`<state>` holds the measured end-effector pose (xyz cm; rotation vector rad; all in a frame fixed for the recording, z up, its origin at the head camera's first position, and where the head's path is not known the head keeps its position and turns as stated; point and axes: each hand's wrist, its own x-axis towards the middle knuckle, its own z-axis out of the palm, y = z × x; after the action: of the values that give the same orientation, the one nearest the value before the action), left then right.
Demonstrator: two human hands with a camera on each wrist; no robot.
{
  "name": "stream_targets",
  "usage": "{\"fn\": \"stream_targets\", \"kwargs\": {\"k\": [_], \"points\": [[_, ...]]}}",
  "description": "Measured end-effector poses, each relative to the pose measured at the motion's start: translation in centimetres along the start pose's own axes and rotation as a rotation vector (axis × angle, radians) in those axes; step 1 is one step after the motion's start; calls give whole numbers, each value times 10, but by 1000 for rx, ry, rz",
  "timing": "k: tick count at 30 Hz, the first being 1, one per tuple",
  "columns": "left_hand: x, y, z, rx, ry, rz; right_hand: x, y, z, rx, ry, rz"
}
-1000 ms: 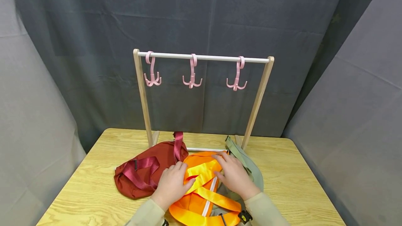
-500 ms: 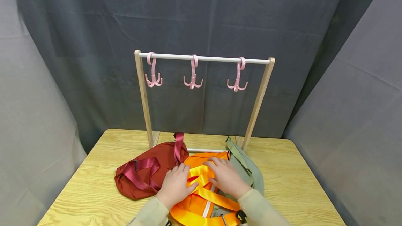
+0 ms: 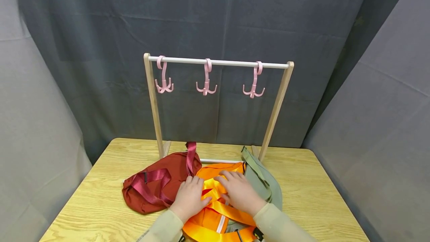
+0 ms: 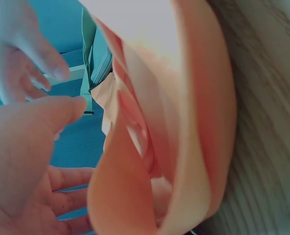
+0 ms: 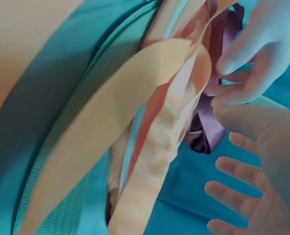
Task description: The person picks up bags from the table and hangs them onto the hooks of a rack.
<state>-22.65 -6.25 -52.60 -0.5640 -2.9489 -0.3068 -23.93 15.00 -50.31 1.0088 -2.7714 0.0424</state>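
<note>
The orange bag (image 3: 206, 219) lies on the table (image 3: 319, 197), beneath and between both hands, its loose straps trailing nearest. The left hand (image 3: 189, 199) is over its left edge, the right hand (image 3: 242, 193) over its right; both have relaxed, spread fingers gripping nothing, though touch is unclear. A red bag (image 3: 173, 167) lies left, a green one (image 3: 270, 182) right. Behind, a rack (image 3: 231, 63) carries three pink hooks (image 3: 206, 79).

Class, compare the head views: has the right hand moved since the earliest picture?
Yes: the right hand has shifted leftward and somewhat nearer the person, judged against the rack's right post.
</note>
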Motion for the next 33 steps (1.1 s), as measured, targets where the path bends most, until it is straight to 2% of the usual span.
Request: {"fn": "stream_targets", "kwargs": {"k": [9,22,28,33], "points": [[1,-1,6,24,28,15,-3,-9,-16,0,24,-10],[3,3,2,32,-15,15,1,5,-16,-7,-50,-70],[3,4,2,40,-39,16,7,15,-17,10,-119,-62],[3,6,2,56,-47,22,10,20,-15,17,-136,-58]]}}
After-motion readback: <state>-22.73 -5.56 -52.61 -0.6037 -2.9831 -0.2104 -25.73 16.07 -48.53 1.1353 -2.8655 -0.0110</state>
